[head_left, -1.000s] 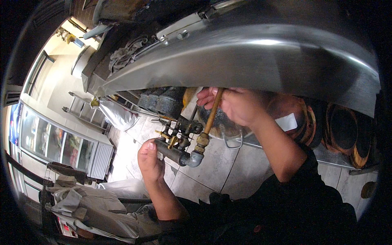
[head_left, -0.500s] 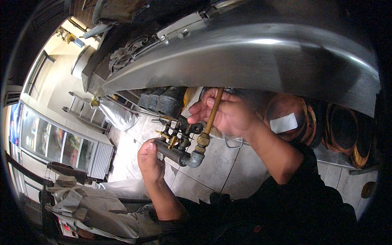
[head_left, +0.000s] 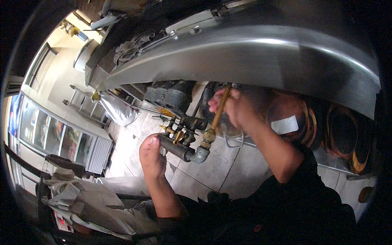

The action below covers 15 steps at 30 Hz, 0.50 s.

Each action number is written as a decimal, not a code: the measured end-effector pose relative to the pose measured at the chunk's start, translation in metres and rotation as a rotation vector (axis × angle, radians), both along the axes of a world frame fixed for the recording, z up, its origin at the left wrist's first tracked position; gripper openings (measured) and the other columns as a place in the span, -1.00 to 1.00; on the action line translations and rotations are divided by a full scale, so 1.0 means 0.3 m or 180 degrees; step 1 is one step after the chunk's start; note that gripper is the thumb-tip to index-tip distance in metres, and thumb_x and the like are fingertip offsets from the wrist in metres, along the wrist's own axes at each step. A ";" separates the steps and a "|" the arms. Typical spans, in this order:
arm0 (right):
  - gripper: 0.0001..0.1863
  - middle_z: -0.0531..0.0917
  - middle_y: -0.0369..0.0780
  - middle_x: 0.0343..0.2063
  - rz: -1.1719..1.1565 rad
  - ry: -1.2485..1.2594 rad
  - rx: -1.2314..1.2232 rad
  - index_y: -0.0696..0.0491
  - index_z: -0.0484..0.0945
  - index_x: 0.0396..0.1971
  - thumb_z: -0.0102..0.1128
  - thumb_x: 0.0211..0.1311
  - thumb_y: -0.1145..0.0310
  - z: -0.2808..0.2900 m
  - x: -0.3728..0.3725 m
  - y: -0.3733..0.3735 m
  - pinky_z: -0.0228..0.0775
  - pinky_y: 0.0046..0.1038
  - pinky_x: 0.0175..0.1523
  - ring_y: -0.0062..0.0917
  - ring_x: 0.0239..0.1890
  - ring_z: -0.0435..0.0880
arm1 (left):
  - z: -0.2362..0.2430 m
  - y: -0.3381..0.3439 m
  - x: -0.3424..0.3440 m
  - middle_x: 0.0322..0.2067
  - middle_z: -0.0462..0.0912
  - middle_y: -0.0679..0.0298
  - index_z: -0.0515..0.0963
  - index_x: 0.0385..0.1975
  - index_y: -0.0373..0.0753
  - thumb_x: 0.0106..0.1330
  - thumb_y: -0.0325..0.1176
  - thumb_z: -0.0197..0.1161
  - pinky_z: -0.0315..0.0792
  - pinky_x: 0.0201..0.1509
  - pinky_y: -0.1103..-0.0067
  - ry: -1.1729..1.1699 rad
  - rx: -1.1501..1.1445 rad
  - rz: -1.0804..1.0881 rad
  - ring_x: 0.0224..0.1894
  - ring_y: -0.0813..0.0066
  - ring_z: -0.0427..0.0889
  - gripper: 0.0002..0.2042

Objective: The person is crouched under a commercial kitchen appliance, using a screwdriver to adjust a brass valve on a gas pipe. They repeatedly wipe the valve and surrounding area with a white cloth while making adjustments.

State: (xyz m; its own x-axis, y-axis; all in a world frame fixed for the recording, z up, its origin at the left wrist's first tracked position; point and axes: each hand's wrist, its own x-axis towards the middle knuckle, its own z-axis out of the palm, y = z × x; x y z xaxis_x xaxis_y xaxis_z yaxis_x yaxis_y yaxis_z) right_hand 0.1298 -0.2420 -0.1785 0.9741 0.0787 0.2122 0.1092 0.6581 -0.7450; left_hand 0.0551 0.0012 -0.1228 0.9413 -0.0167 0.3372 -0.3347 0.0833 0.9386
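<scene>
A dark gas manifold pipe (head_left: 177, 148) with several small valves (head_left: 178, 134) hangs tilted below the steel edge. My left hand (head_left: 152, 157) is closed around its left end, thumb on top. At the other end, a grey elbow (head_left: 200, 155) joins a brass union fitting (head_left: 208, 138), from which a thin brownish pipe (head_left: 220, 108) rises behind the steel panel. My right hand (head_left: 236, 107) is behind this thin pipe, near its upper part. Its fingers are motion-blurred and partly hidden, so I cannot tell whether they grip anything.
A curved stainless steel panel (head_left: 245, 57) spans the space above my hands. Dark cast-metal parts (head_left: 171, 96) sit beneath it. Round wooden boards (head_left: 288, 108) stand at right, beside a metal handle (head_left: 234, 142). A glass-door fridge (head_left: 53, 134) and a cloth-covered pile (head_left: 90, 200) are at left.
My right hand has moved slightly right and up, its fingers drawn back from near the valves. The manifold has risen a little, with my left hand still on its end.
</scene>
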 end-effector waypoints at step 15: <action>-0.65 0.55 -0.22 -0.24 0.0221 -0.0778 -0.1892 0.08 0.41 -0.11 0.15 0.11 0.28 -0.154 -0.102 0.290 0.42 -0.55 -0.25 -0.57 -0.28 0.54 | 0.032 0.009 -0.030 -0.60 0.39 0.49 0.52 -0.38 -0.29 0.29 -0.24 0.07 0.14 -0.50 0.75 0.0266 0.0897 0.0242 -0.56 0.73 0.26 -0.77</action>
State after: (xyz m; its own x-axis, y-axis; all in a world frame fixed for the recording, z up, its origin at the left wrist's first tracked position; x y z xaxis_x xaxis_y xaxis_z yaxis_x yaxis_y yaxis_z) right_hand 0.0991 -0.1550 -0.2249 0.8916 0.3121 0.3281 0.2938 0.1525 -0.9436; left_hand 0.0461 0.0039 -0.1132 0.9677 -0.0269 0.2505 -0.2506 -0.2067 0.9458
